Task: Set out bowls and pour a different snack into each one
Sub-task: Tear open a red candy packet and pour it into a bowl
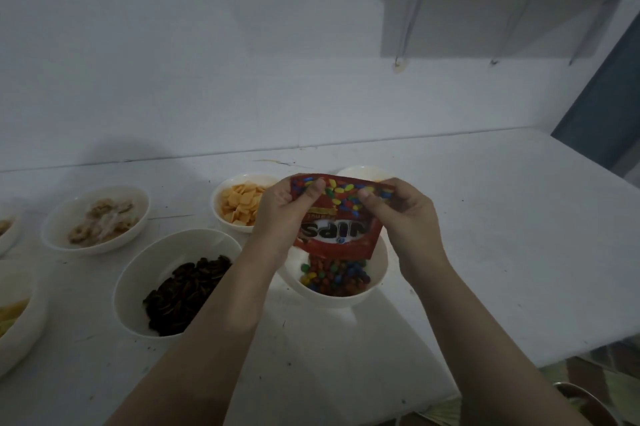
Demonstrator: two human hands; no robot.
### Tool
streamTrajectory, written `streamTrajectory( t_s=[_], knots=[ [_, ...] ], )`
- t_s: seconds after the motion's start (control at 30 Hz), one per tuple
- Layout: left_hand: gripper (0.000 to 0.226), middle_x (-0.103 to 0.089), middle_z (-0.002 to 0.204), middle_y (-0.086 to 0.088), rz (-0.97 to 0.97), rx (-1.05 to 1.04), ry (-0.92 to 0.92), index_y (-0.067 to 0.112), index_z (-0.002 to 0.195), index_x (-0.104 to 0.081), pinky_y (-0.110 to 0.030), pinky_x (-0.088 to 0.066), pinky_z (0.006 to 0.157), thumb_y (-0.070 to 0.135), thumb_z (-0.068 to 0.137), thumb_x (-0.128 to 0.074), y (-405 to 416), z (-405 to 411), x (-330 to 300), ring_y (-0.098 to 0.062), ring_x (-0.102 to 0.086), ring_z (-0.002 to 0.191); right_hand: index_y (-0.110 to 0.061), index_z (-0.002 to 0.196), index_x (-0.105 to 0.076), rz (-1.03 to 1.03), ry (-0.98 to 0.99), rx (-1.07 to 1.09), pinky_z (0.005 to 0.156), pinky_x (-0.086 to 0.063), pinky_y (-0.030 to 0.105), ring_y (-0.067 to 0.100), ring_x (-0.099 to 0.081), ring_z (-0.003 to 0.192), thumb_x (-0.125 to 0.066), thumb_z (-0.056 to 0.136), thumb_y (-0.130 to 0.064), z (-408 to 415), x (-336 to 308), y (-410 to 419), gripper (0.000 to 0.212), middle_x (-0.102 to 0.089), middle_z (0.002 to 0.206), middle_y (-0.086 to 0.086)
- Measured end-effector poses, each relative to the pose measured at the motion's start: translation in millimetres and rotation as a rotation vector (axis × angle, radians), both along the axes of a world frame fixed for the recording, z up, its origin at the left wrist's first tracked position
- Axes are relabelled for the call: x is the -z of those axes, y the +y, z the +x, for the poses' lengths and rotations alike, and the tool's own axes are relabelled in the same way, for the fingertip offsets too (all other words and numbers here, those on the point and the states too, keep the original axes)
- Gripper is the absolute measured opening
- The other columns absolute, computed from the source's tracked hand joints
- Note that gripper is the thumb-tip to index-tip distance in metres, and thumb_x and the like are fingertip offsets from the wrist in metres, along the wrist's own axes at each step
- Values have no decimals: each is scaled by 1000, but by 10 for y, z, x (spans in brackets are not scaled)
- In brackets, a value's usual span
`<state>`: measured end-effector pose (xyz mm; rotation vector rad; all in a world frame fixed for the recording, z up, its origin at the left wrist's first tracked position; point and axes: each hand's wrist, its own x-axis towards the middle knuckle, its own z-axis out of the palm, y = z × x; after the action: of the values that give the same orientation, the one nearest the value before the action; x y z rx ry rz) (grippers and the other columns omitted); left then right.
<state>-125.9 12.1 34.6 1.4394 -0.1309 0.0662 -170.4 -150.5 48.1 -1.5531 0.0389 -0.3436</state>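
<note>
Nearest to me, both my forearms reach up from the bottom of the view over the white table [485,252], bare and angled in toward each other. My left hand [280,214] and right hand [403,214] each pinch a top corner of one red foil candy pouch [337,218], thumbs on the face toward me, fingers wrapped behind. So the grip on both sides is clamped onto that pouch, none of it loose. The pouch is upside down, its printing reads inverted, and its open mouth points down right over a white round bowl [375,290] just below my hands.

That bowl already has a pile of multicoloured coated candies [334,276] in it, sitting under the pouch mouth.

Bowl count: I can see seven white bowls total. Left of the candy one is a bigger bowl of dark chocolate sandwich cookies [187,290], partly behind my left forearm. At the far left edge, a bowl with something yellow [14,315], cut off by the frame. Further back: a bowl of pale ring-shaped snacks [104,218], a sliver of another bowl [5,228] at the left edge, and a bowl of orange-yellow crackers [240,204] behind my left hand. Behind the pouch a last bowl's rim [360,171] peeks out; can't tell what's in it.
</note>
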Motion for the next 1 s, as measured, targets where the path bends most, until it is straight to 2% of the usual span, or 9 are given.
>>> streamTrajectory(
  t_s=[0.13,0.23,0.3,0.37,0.57,0.67,0.77,0.9,1.0],
  knots=[
    [33,-77,89,4,-27,63,-35,22,96,-70,-27,-58,69,43,71,-71,14,22,3,-15,-73,87,-16,90,-76,42,27,-24,71,-59,32,18,-76,81,-71,88,-18,14,-56,28,6,-79,86,2],
    [37,-75,99,12,151,189,-31,32,103,-64,-27,-58,78,43,70,-76,112,64,76,-7,-70,95,-15,86,-76,104,-53,7,65,-60,29,19,-76,75,-69,90,-16,11,-168,30,8,-78,81,1],
    [26,-75,98,12,270,237,-16,32,101,-66,-27,-58,81,36,77,-75,151,91,147,-5,-70,94,-14,86,-75,142,-91,14,60,-58,25,16,-75,72,-68,90,-13,14,-243,9,8,-78,77,-1],
    [13,-75,92,15,283,214,-10,30,97,-68,-17,-56,72,26,85,-71,160,96,176,0,-70,87,-14,85,-75,144,-110,14,59,-57,23,14,-75,71,-67,90,-13,22,-276,4,9,-77,76,-3],
    [19,-71,94,19,382,242,-36,29,100,-67,-7,-50,66,16,86,-71,193,106,205,10,-67,85,-14,88,-75,161,-102,45,60,-57,23,15,-75,74,-68,90,-15,55,-294,-12,8,-78,79,-3],
    [20,-72,95,18,433,260,-44,31,101,-67,-13,-55,74,20,86,-72,206,115,205,8,-67,87,-15,87,-75,156,-101,51,59,-57,23,14,-75,73,-68,90,-15,62,-266,-8,8,-78,78,-4],
    [25,-75,99,12,312,247,-83,29,104,-66,-29,-58,83,35,81,-70,218,121,41,-5,-70,95,-20,84,-75,76,-101,28,59,-58,25,14,-75,72,-68,90,-16,76,-230,6,10,-78,76,-5],
    [4,-75,83,9,137,187,-210,17,93,-65,-21,-56,68,15,91,-62,196,164,-281,-10,-72,83,-22,82,-75,17,-91,4,60,-58,24,13,-75,72,-70,89,-17,70,-186,58,10,-78,76,-6],
    [4,-74,85,-1,-4,133,-173,12,91,-66,-35,-58,71,15,92,-62,135,182,-253,-21,-72,84,-17,90,-74,55,-18,-76,66,-59,26,15,-76,79,-73,86,-18,98,-163,68,4,-79,84,-3]
  ],
)
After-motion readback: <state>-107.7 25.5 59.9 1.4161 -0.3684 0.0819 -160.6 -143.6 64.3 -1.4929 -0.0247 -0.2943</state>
